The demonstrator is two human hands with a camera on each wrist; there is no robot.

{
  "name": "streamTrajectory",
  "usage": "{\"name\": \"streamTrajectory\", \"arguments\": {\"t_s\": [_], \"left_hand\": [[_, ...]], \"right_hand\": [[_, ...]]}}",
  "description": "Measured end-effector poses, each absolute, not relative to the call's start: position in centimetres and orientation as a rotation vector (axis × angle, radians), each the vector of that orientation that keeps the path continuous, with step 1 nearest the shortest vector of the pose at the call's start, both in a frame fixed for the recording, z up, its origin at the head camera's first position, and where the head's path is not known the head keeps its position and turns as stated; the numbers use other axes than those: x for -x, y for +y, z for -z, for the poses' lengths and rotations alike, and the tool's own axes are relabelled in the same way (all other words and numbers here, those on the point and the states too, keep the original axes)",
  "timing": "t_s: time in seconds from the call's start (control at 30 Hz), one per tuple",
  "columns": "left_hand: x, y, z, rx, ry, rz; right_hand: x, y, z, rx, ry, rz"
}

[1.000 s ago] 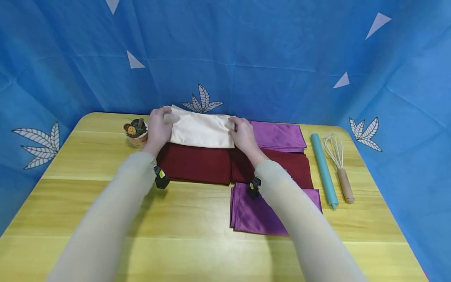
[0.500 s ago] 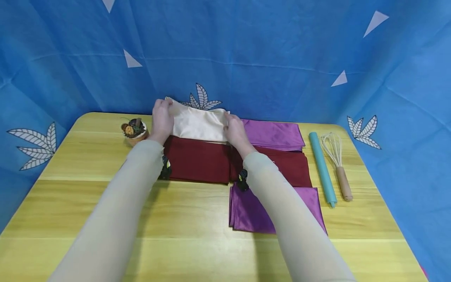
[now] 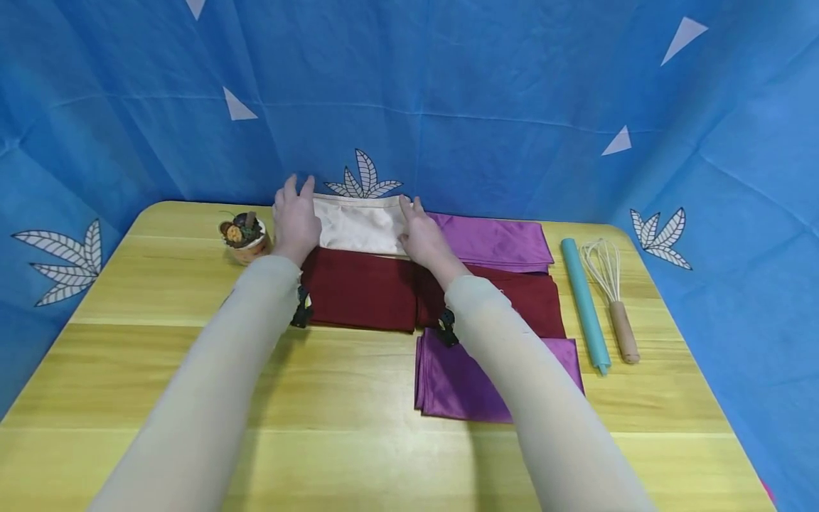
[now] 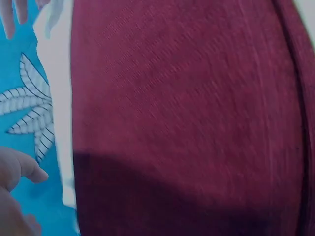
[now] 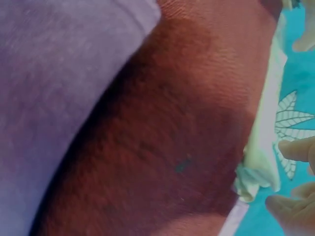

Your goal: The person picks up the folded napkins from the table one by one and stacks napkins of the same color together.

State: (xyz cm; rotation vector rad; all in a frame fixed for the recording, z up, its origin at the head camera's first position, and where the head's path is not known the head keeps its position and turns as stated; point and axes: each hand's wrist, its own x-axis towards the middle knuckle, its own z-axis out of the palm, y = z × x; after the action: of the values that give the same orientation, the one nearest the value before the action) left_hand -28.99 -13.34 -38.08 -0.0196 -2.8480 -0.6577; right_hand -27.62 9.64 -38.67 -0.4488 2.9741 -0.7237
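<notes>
A folded cream satin cloth (image 3: 361, 224) lies at the back of the table, behind a folded dark red cloth (image 3: 358, 290). At its left end is my left hand (image 3: 297, 220), fingers spread; the left wrist view has its thumb (image 4: 30, 169) apart from the cloth. My right hand (image 3: 425, 233) is at the other end, and in the right wrist view its fingers (image 5: 298, 147) are loosely extended with nothing between them. Right of it lies a folded purple satin cloth (image 3: 495, 240). A second dark red cloth (image 3: 527, 302) lies partly under my right forearm.
A cup with a dessert-like topping (image 3: 244, 236) stands close to my left hand. Another purple cloth (image 3: 457, 380) lies in front of the red ones. To the right are a teal rod (image 3: 585, 306) and a whisk (image 3: 619, 313). A blue curtain (image 3: 512, 107) hangs behind.
The cream cloth was held by both ends, moved back and lowered behind the red cloth. Both hands have since let go of it, and their fingers have straightened.
</notes>
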Motion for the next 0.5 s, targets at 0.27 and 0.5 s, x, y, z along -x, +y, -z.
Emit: {"name": "streamTrajectory", "arguments": {"t_s": [0.27,0.5], "left_hand": [[25.9,-10.7,36.9,0.242,-2.746,0.941],[20.6,-8.8,36.6,0.455,-2.711,1.251]], "right_hand": [[25.2,10.8,37.1,0.612,3.003,0.774],[20.8,12.6,36.2,0.679,2.992,0.769]]}}
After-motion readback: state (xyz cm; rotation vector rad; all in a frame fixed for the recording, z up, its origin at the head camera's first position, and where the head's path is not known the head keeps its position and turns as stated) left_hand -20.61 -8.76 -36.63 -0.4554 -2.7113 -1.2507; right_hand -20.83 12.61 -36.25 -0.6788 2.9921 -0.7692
